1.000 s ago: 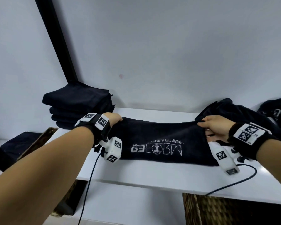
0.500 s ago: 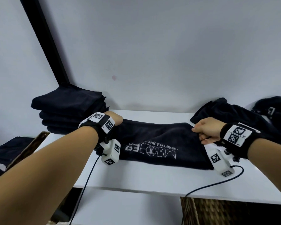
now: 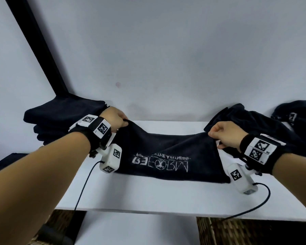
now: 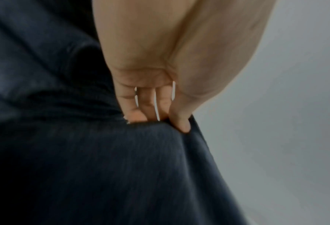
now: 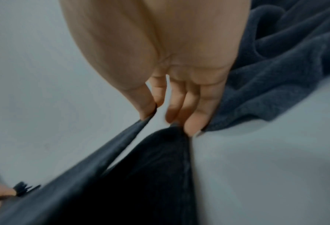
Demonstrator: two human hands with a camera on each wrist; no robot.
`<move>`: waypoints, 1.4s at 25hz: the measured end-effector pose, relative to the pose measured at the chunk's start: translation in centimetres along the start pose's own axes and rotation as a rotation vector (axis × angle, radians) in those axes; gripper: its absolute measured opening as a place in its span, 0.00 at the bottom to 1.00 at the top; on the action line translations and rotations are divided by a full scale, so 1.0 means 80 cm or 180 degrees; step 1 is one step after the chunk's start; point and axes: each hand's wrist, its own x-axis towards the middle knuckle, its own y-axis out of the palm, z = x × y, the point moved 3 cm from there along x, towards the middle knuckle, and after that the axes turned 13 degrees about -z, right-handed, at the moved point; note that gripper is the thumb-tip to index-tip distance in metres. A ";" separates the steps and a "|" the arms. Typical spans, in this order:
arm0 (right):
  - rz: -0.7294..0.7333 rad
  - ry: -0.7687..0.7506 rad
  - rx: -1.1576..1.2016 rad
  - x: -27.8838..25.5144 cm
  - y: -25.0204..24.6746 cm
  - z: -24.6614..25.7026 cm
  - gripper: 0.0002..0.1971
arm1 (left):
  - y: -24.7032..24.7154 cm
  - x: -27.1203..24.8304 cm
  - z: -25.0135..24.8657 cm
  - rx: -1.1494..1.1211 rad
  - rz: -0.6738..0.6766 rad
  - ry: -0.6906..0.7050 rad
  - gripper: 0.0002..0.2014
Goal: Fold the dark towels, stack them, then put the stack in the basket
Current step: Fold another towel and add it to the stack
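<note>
Nearest me is the white bench, its front edge bare. On it lies the dark towel, white lettering facing me. My left hand pinches the towel's far left corner, fingers curled round the hem; my right hand pinches its far right corner, both lifted. Beyond the towel's left end sits the folded stack; beyond its right, crumpled towels.
</note>
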 end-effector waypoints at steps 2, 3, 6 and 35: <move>-0.0072 -0.0101 -0.0202 0.007 0.004 -0.005 0.07 | 0.015 -0.002 0.005 0.0395 -0.0099 0.0106 0.07; -0.0074 -0.0115 -0.0298 0.008 0.005 -0.008 0.07 | 0.024 -0.005 0.006 0.0620 -0.0064 0.0157 0.09; -0.0048 -0.0166 -0.0615 0.011 0.006 -0.011 0.06 | 0.035 -0.004 0.005 0.1077 0.0119 0.0231 0.12; 0.2571 -0.0642 0.0281 -0.246 -0.076 0.020 0.04 | -0.118 -0.278 0.119 -0.1391 0.1763 0.0763 0.02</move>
